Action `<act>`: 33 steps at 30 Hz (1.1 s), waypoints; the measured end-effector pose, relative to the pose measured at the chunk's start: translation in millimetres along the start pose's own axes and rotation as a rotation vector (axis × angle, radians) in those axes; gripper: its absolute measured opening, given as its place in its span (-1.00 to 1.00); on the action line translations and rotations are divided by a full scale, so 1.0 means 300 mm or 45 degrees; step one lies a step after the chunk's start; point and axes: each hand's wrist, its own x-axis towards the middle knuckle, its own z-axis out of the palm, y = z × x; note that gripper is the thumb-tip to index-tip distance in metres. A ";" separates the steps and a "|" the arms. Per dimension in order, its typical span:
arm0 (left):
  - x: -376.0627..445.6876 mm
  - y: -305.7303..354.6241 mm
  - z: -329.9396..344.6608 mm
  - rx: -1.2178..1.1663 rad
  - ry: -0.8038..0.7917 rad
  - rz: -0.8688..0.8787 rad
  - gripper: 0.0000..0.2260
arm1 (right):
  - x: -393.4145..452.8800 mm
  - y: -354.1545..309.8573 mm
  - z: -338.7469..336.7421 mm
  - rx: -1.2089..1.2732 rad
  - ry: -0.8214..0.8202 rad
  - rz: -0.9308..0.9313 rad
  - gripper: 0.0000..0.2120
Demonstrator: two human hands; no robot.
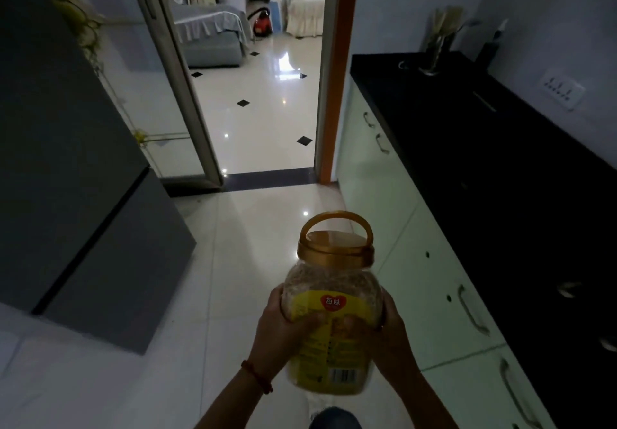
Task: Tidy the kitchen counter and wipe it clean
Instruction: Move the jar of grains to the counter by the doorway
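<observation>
The jar (334, 298) blurs at its base, its small label print unreadable; each hand (277, 338) covers part of its sides. The desk (500, 161) runs off the right edge, too dark to read. The holder (439, 44) contents are blurred.

To your left stands a tall grey fridge (66, 168), with a trailing plant (78, 17) hanging over its top edge. Ahead of you the glossy white floor (260, 121) with small black diamond tiles runs through an open doorway with an orange frame (337, 71). Beyond it you can see a grey sofa (210, 27), a red vacuum cleaner (261, 21) and a white-draped table (305, 11).
</observation>
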 end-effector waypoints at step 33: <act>2.035 0.760 0.044 0.140 -0.638 0.065 -0.10 | 1.791 -0.574 0.056 0.136 0.611 -0.092 -0.01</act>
